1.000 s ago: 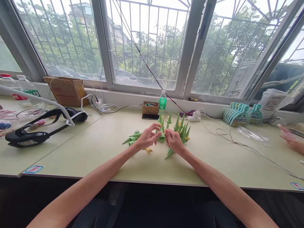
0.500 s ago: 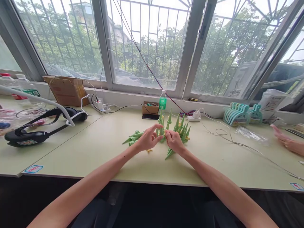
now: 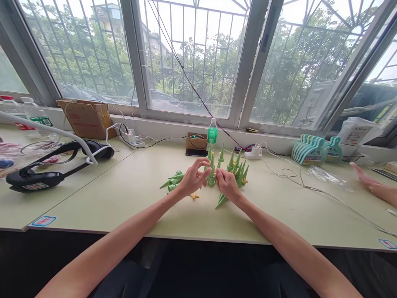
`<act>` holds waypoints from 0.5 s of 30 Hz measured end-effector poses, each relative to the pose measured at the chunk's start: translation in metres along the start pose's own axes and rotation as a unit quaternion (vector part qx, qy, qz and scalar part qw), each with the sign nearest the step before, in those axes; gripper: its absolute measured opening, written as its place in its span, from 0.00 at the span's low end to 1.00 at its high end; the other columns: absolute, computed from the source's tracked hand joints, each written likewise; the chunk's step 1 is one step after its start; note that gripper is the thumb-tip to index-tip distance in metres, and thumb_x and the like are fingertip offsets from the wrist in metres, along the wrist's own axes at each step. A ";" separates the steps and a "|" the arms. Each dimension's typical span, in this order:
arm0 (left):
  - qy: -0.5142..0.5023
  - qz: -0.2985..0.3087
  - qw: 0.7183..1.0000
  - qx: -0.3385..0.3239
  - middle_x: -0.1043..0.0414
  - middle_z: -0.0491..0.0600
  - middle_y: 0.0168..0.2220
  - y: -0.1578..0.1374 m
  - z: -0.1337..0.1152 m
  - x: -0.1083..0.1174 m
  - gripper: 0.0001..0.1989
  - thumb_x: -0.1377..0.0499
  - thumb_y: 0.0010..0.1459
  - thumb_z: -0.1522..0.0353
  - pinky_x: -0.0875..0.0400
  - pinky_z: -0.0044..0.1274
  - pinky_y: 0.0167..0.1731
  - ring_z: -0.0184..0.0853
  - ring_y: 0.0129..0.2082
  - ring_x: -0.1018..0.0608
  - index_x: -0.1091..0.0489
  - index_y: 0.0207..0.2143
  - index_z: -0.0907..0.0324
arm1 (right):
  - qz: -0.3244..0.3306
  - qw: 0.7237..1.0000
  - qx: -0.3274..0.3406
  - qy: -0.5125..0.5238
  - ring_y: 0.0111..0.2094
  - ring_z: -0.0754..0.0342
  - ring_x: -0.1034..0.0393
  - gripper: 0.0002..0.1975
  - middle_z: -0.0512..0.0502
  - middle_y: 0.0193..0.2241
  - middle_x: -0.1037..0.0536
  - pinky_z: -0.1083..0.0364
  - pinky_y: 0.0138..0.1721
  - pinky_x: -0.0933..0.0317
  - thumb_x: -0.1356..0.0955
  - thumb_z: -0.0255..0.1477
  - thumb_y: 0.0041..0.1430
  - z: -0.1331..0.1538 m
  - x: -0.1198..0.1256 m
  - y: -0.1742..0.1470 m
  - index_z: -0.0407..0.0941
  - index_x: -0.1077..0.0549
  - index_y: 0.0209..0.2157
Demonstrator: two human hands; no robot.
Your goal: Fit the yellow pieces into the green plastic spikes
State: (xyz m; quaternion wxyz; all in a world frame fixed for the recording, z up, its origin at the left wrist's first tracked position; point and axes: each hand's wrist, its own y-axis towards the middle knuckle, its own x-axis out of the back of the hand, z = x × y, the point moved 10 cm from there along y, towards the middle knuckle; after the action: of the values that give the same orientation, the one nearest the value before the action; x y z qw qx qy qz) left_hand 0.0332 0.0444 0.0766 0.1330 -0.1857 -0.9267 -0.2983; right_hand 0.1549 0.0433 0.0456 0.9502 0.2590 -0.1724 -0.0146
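My left hand [image 3: 194, 178] is raised over the table with its fingers curved and apart, holding nothing. It is just left of an upright green plastic spike [image 3: 212, 174]. Right of that spike, my right hand [image 3: 228, 182] is closed in a pinch. What it grips, if anything, is hidden by the fingers. More green spikes [image 3: 240, 171] with small yellow pieces stand close together beyond the right hand, and two lie below it. Several green spikes and sleeves [image 3: 174, 181] lie left of my left hand. Loose yellow pieces [image 3: 194, 195] are on the table under it.
A green-labelled bottle [image 3: 212, 131], a phone [image 3: 196, 152] and a power strip [image 3: 253, 153] stand behind the spikes. A black headset [image 3: 46, 176] lies at left. Turquoise hangers [image 3: 313, 151] and cables are at right, where another person's hand [image 3: 372, 182] rests.
My left hand has drawn slightly left, away from the right hand, and its fingertips have parted from the pinch area. My right hand has barely moved. The other person's hand has shifted slightly.
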 end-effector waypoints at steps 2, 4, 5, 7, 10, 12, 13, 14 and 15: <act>-0.009 -0.015 1.000 0.011 0.31 0.52 0.47 0.001 0.004 0.002 0.21 0.49 0.63 0.53 0.35 0.16 0.12 0.23 0.17 0.27 0.42 0.50 0.57 | -0.007 1.000 0.001 0.005 0.16 0.60 0.47 0.24 0.55 0.15 0.40 0.59 0.18 0.51 0.44 0.48 0.66 0.000 0.002 0.000 0.46 0.42 0.23; -0.013 -0.028 0.999 0.023 0.29 0.48 0.37 0.003 0.008 0.005 0.20 0.50 0.63 0.52 0.38 0.16 0.11 0.22 0.14 0.30 0.40 0.47 0.58 | -0.009 1.000 0.004 0.008 0.16 0.60 0.47 0.23 0.55 0.15 0.40 0.59 0.19 0.51 0.44 0.48 0.66 0.002 0.003 -0.001 0.46 0.42 0.24; -0.014 -0.030 0.999 0.029 0.30 0.45 0.31 0.003 0.010 0.005 0.20 0.51 0.63 0.51 0.39 0.16 0.11 0.22 0.13 0.32 0.39 0.45 0.58 | -0.008 1.000 0.006 0.010 0.16 0.60 0.47 0.23 0.55 0.16 0.40 0.59 0.19 0.51 0.44 0.48 0.66 0.002 0.003 -0.001 0.46 0.41 0.25; -0.020 -0.017 0.999 0.043 0.35 0.39 0.19 0.004 0.013 0.003 0.20 0.51 0.63 0.50 0.42 0.15 0.11 0.23 0.10 0.36 0.38 0.41 0.59 | -0.007 1.000 0.008 0.015 0.16 0.61 0.47 0.23 0.55 0.16 0.40 0.59 0.19 0.50 0.44 0.48 0.66 0.004 0.003 -0.002 0.46 0.41 0.26; -0.046 0.036 0.996 0.074 0.38 0.38 0.13 0.003 0.019 -0.009 0.22 0.52 0.63 0.48 0.46 0.15 0.09 0.25 0.08 0.38 0.39 0.37 0.59 | 0.000 1.000 0.010 0.018 0.17 0.61 0.47 0.22 0.55 0.17 0.40 0.60 0.19 0.50 0.44 0.48 0.66 0.005 0.002 -0.002 0.46 0.41 0.27; -0.077 0.071 0.990 0.097 0.35 0.39 0.13 0.001 0.022 -0.017 0.23 0.53 0.62 0.47 0.48 0.16 0.08 0.26 0.07 0.37 0.41 0.36 0.58 | 0.009 1.000 0.012 0.018 0.17 0.61 0.47 0.22 0.55 0.17 0.40 0.60 0.19 0.50 0.43 0.49 0.66 0.005 0.000 -0.002 0.46 0.40 0.27; -0.092 0.081 0.987 0.108 0.34 0.40 0.14 0.000 0.024 -0.019 0.23 0.53 0.62 0.46 0.48 0.16 0.08 0.26 0.07 0.37 0.42 0.35 0.58 | 0.013 1.000 0.014 0.020 0.17 0.61 0.47 0.22 0.56 0.17 0.40 0.60 0.19 0.50 0.43 0.49 0.65 0.005 -0.001 -0.002 0.46 0.40 0.27; -0.103 0.087 0.984 0.116 0.33 0.41 0.14 0.000 0.025 -0.021 0.23 0.53 0.61 0.46 0.48 0.16 0.08 0.26 0.07 0.36 0.42 0.35 0.58 | 0.016 1.000 0.015 0.022 0.17 0.61 0.47 0.22 0.56 0.17 0.40 0.60 0.19 0.50 0.43 0.49 0.65 0.005 -0.001 -0.002 0.46 0.40 0.28; -0.111 0.089 0.982 0.123 0.33 0.41 0.14 -0.001 0.026 -0.021 0.24 0.53 0.61 0.46 0.47 0.16 0.08 0.27 0.07 0.36 0.42 0.34 0.58 | 0.020 0.999 0.016 0.024 0.17 0.61 0.48 0.22 0.56 0.17 0.41 0.60 0.19 0.50 0.43 0.49 0.65 0.005 -0.002 -0.002 0.46 0.40 0.28</act>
State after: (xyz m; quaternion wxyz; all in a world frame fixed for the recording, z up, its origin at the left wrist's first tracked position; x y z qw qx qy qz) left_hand 0.0485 0.0537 0.0480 0.0772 -0.2814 -0.9451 -0.1468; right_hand 0.1516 0.0390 0.0477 0.9500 0.2710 -0.1544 0.0133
